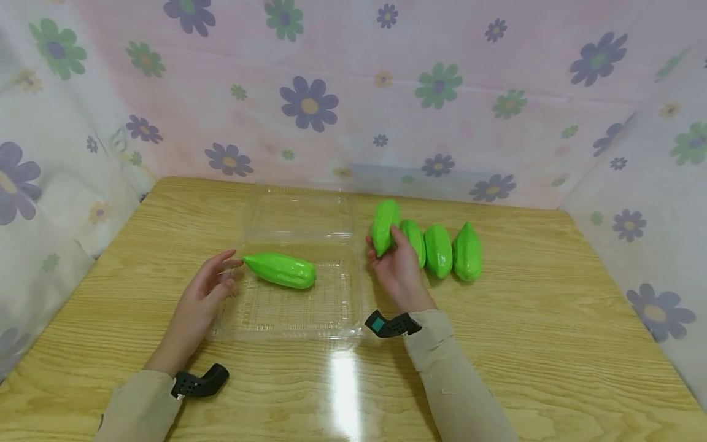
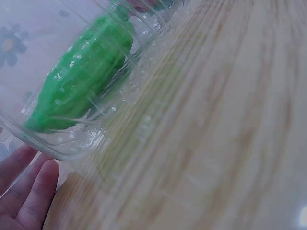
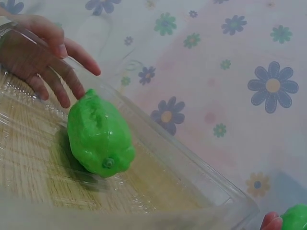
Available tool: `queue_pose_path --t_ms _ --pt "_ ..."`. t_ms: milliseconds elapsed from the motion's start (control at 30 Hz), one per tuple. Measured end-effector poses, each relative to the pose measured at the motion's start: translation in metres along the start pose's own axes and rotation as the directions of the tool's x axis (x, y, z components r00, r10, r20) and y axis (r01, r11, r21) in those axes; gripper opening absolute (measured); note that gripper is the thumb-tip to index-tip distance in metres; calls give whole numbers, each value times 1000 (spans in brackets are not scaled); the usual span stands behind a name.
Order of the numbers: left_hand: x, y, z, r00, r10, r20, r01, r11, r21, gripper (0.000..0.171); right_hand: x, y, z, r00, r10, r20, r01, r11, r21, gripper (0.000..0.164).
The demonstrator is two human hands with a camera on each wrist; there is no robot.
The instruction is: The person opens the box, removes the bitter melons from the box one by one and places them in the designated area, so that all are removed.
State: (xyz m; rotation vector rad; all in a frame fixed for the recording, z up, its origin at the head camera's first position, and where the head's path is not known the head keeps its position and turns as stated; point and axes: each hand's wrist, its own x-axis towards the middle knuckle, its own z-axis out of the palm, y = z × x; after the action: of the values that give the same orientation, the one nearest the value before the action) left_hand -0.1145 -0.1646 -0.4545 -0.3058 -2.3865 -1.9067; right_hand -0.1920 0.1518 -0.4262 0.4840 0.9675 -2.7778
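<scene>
My right hand [image 1: 399, 276] holds a glossy green papaya [image 1: 386, 220], ridged with a pointed end, just right of a clear plastic clamshell box [image 1: 293, 334]. In the right wrist view only part of that held papaya [image 3: 296, 218] shows at the lower right corner. Another green papaya [image 1: 280, 271] lies in the box's base, its tip toward the left. Beside that tip, at the box's left wall, is my left hand [image 1: 204, 294], fingers loosely bent and holding nothing. Whether its fingertips touch the wall, I cannot tell.
Several more papayas [image 1: 439, 250] stand in a row on the wooden table [image 1: 530, 344], right of my right hand. The box's lid [image 1: 302, 212] lies open toward the back. Flowered curtains [image 1: 353, 80] enclose the table at the back and sides.
</scene>
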Motion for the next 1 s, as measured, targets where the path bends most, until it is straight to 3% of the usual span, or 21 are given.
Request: queue_pose_path --t_ms 267,633,833,1000 --pt "2 1 -1 1000 -4 12 4 1000 3 44 4 0 -4 1000 25 17 -26 994 103 34" --pt "-2 -1 0 1000 -15 1 15 1000 -17 43 5 6 -11 993 117 9 -117 971 210 47" --pt "-1 -1 0 1000 -5 4 5 1000 -24 43 3 6 -7 993 113 14 -114 986 120 41" --pt "0 -3 0 1000 10 9 -10 1000 -23 44 0 5 1 997 71 -36 -69 997 42 34"
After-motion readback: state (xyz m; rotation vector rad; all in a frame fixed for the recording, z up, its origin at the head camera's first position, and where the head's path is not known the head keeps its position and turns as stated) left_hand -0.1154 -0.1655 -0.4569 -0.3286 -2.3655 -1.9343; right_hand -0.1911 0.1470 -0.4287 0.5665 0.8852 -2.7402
